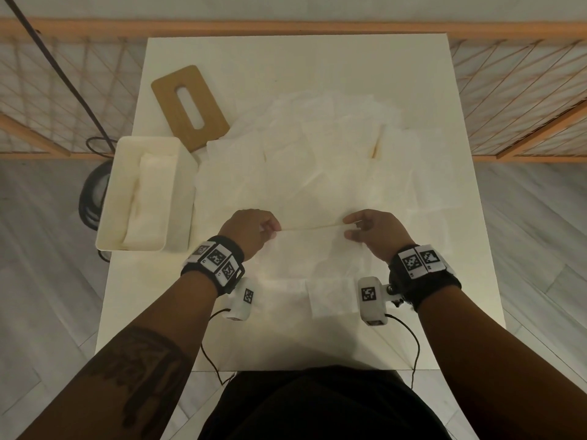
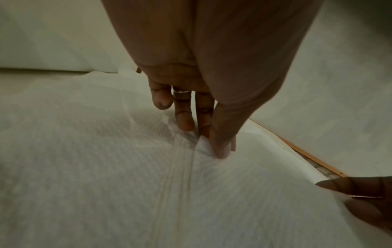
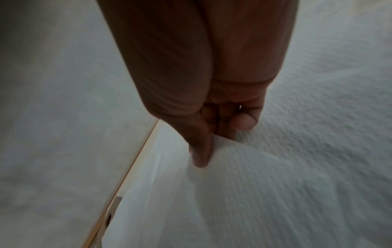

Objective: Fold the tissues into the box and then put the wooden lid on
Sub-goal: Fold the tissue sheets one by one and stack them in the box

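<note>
White rectangular table in middle of view, surface matte, light warm and dim, soft shadows; grey wood-plank floor on both sides; behind table, wooden rail runs across, with rope netting in diamond pattern under it, left and right; slanted wooden braces at both ends of netting; pale wall above rail; black cable goes diagonally at upper left, down to dark round object on floor beside table's left edge

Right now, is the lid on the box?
No, off. The wooden lid lies flat on the table behind the open box, which shows tissues inside.
</note>
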Tool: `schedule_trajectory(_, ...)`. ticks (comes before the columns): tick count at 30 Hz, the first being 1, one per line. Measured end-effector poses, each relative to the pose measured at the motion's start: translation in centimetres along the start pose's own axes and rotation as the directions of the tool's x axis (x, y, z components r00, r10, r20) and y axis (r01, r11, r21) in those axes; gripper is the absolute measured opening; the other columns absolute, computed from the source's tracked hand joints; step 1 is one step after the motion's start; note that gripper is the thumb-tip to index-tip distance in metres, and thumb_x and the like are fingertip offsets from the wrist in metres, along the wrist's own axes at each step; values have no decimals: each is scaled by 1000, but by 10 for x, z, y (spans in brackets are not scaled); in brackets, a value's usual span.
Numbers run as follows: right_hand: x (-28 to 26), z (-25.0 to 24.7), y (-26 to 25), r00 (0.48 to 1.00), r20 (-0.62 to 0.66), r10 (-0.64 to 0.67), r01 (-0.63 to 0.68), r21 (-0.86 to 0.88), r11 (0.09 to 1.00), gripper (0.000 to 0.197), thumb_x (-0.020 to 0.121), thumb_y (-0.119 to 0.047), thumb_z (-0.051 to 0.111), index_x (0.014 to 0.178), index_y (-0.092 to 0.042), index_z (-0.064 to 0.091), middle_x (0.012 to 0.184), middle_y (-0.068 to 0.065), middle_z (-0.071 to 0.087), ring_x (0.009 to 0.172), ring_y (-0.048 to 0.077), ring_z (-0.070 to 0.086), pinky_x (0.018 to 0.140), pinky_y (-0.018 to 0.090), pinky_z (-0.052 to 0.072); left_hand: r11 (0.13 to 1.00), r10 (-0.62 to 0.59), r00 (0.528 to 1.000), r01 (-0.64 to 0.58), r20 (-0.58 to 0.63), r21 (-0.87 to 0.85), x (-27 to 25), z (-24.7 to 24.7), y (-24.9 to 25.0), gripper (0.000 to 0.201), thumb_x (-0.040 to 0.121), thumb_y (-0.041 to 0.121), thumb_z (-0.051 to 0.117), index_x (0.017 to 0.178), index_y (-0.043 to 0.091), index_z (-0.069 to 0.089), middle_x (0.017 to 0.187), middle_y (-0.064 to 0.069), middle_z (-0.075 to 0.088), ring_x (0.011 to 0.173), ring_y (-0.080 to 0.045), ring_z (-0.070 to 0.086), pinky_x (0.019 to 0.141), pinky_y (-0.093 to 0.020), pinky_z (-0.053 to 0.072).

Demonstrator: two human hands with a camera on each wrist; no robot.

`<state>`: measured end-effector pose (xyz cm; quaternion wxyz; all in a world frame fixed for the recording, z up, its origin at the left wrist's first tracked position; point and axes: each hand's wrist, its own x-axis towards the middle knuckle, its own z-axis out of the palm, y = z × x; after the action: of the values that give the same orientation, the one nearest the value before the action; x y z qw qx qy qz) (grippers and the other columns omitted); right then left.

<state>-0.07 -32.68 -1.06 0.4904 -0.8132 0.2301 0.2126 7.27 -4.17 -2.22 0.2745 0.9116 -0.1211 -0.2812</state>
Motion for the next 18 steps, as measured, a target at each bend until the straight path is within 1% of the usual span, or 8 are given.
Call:
schedule_trajectory(3,0,1,0,1000,-9,-5,5,-36,999,18,90,-18,76,108,-19,74,103,14,73,72,13,58,58,14,45,998,3,1000,-4,19,66,0,-1,4,10,93,19,69,96,27,72,89,13,65,90,-13,62,89,-38,54)
schedule_trajectory(6,2,1,0,999,-33,-13,10,-87,996,11,92,-22,74,103,-21,75,103,14,73,82,19,64,60,9,43,992,9,1000,-10,15,128,-2,0,8,10,94,19,66,98,25,72,93,9,68,92,-16,64,88,-38,54)
schedule_trajectory(8,2,1,-2,999,-47,-11,5,-139,990,6,93,-24,73,99,-23,75,102,8,75,94,22,68,61,7,41,987,2,1000,-3,9,158,-3,0,11,10,94,19,65,99,26,71,95,7,68,94,-19,64,89,-39,53)
schedule_trajectory(10,1,1,-6,998,-60,-1,-10,-178,984,6,94,-26,71,98,-23,74,98,0,73,93,17,67,60,7,39,976,22,1000,-17,-20,218,-5,0,13,13,93,22,66,105,26,69,104,6,66,102,-21,60,92,-40,50)
schedule_trajectory(12,4,0,-13,994,-111,-3,-18,-189,982,10,95,-28,70,100,-20,73,94,-6,70,83,8,64,59,7,37,955,125,990,-101,-69,280,-7,3,17,29,91,23,68,120,26,63,119,2,59,107,-24,55,95,-41,47)
schedule_trajectory(14,12,1,-26,980,-186,-69,22,-241,970,15,96,-30,67,103,-18,71,99,-5,69,89,12,64,70,15,40,922,274,959,-240,-75,305,-12,9,26,41,90,23,68,130,25,59,126,-1,55,107,-26,55,95,-42,47)
schedule_trajectory(16,27,5,-39,967,-199,-162,96,-307,947,21,96,-31,66,113,-18,69,115,1,68,103,18,64,83,21,39,860,379,925,-357,13,365,-16,20,35,43,92,24,65,134,25,59,129,-1,55,109,-27,54,95,-43,47)
schedule_trajectory(18,44,12,-55,968,-155,-195,134,-335,933,33,95,-33,67,124,-16,63,127,5,63,113,22,62,88,23,40,824,367,922,-383,124,418,-17,29,40,41,95,25,61,136,27,57,133,1,52,116,-26,51,99,-41,43)
